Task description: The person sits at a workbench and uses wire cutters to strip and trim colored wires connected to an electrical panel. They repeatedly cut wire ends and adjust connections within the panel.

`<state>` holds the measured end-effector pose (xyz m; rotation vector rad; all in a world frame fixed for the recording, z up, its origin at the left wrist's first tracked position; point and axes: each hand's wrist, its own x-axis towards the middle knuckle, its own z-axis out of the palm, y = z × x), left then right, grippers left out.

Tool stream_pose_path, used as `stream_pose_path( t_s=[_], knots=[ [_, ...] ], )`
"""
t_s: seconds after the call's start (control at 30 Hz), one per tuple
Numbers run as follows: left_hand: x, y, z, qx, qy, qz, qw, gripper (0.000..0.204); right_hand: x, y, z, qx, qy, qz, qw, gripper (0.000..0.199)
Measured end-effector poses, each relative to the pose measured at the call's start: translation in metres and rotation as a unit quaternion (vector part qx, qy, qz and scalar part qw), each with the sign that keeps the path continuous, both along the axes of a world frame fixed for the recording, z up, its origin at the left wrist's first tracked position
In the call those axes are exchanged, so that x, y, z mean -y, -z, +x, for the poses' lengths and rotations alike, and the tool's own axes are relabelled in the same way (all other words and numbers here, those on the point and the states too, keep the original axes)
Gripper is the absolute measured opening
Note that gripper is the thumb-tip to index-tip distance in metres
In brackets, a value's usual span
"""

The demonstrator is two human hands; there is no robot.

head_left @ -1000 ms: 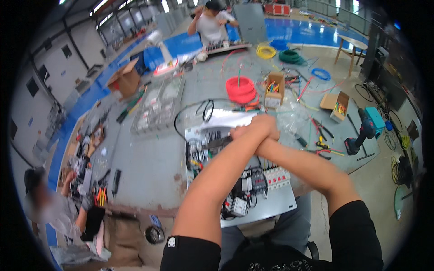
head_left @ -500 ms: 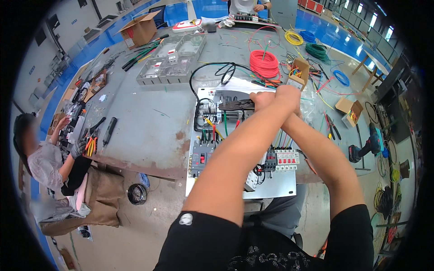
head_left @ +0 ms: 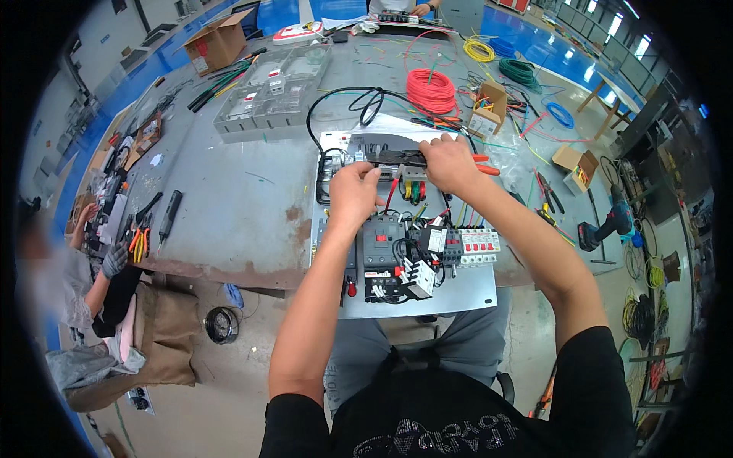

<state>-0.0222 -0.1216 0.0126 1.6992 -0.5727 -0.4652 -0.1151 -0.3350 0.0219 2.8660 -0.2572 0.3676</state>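
Observation:
On the table's near side lies a white mounting panel (head_left: 458, 294) fitted with electrical parts. My right hand (head_left: 449, 162) grips crimping pliers (head_left: 398, 158) over the panel's far part; their dark head points left and the orange-red handles stick out to the right. My left hand (head_left: 353, 195) is closed in a pinch beside the pliers' head, over the panel's left part; what its fingers hold is hidden. Below the hands sit a grey contactor (head_left: 381, 238) and a row of white breakers with red switches (head_left: 479, 242). A red wire (head_left: 393, 192) rises between the hands.
Coils of red wire (head_left: 431, 90) and small open cartons (head_left: 487, 108) lie beyond the panel. Clear divided trays (head_left: 263, 99) stand far left. A cordless drill (head_left: 611, 221) and more pliers (head_left: 551, 195) are at right. A gloved co-worker's hand (head_left: 115, 259) shows at left.
My left forearm was crossed over to the right, with both hands at the pliers' handles. Now the left hand is back at the panel's left part. The view has shifted slightly.

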Motion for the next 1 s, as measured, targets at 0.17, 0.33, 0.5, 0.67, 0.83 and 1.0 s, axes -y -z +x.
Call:
stream_pose_path(
  t_s=[0.17,0.33,0.5,0.67,0.83,1.0],
  knots=[
    [0.018,0.025,0.003,-0.074,-0.043,-0.111,0.990,0.020,-0.009,-0.009,-0.004,0.020,-0.022,-0.079,0.996,0.017],
    [0.018,0.031,0.002,-0.115,-0.018,-0.135,0.984,0.021,-0.015,-0.016,-0.004,-0.067,0.004,-0.030,0.997,0.024],
    [0.016,0.035,0.006,-0.105,-0.019,-0.133,0.985,0.021,-0.022,-0.008,-0.006,-0.055,0.008,0.048,0.997,0.031],
    [0.017,0.034,0.003,-0.099,-0.028,-0.148,0.984,0.021,-0.026,-0.011,-0.004,-0.011,0.030,-0.029,0.999,0.033],
    [0.017,0.039,0.007,-0.098,-0.031,-0.153,0.983,0.021,-0.029,-0.013,-0.001,-0.016,0.022,-0.065,0.997,0.036],
    [0.018,0.039,0.006,-0.097,-0.031,-0.146,0.984,0.022,-0.015,-0.011,-0.004,0.020,-0.031,-0.102,0.994,0.034]
  ],
)
